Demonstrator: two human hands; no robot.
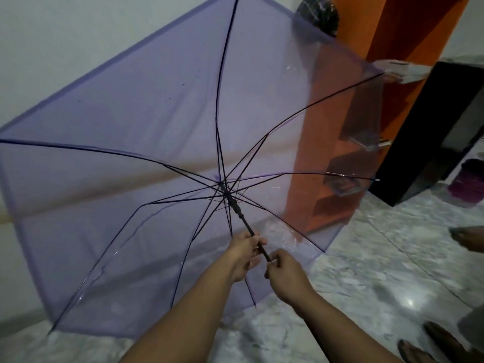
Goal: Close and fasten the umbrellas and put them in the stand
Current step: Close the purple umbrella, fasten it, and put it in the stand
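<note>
Head view: the open purple umbrella (146,142) fans up and away from the shaft (245,221). The left hand (245,254) grips nearer the runner; the right hand (284,273) seemingly wraps the handle end (mostly hidden).

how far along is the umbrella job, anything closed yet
Nothing looks done yet: the purple umbrella is fully open, ribs spread. In hand: the left hand grips its shaft and the right hand holds the handle end. Left: collapse it, fasten the strap, put it in a stand, which I cannot make out here.
</note>
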